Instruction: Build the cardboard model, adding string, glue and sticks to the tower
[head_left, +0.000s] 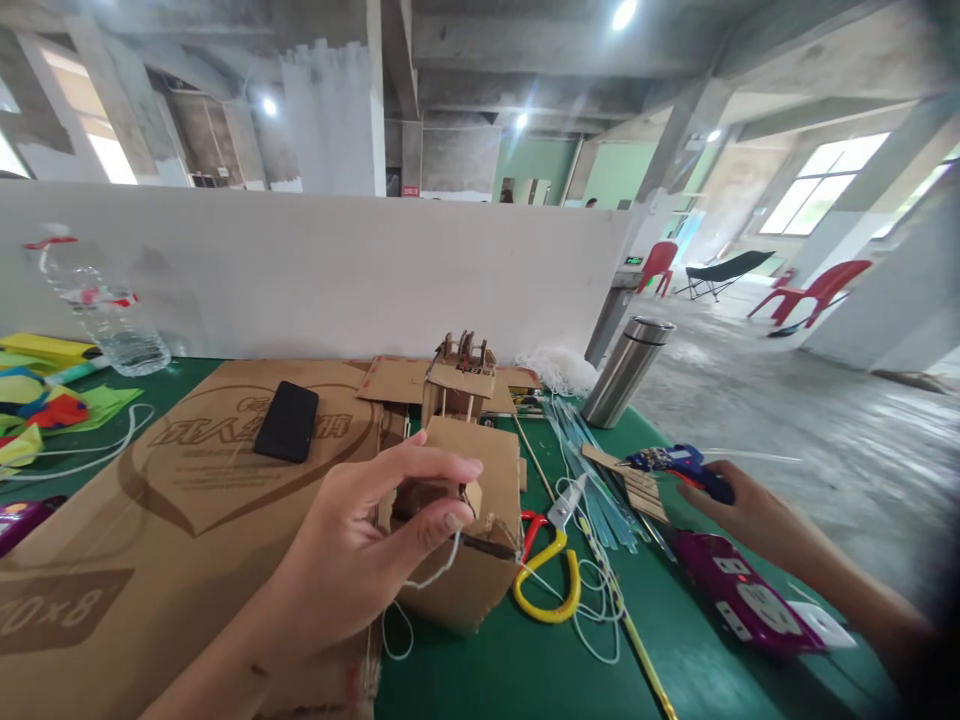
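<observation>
My left hand [360,550] grips a small cardboard box model [480,520] near the table's middle, thumb and fingers pinched around its left opening; a white string [420,590] dangles from it. A second cardboard piece with wooden sticks [459,385] stands just behind. Far to the right, my right hand [739,505] is closed on a blue glue gun [679,465] lying by a strip of cardboard [634,482]. Red-and-yellow scissors [551,560] lie between the two hands on the green tabletop [525,670].
A large flat cardboard sheet [172,540] carries a black phone [286,421]. A steel flask [626,370], clear glue sticks [592,460], a purple power strip [739,590], a water bottle [109,310] and coloured paper [37,400] sit around. A white partition [315,270] backs the table.
</observation>
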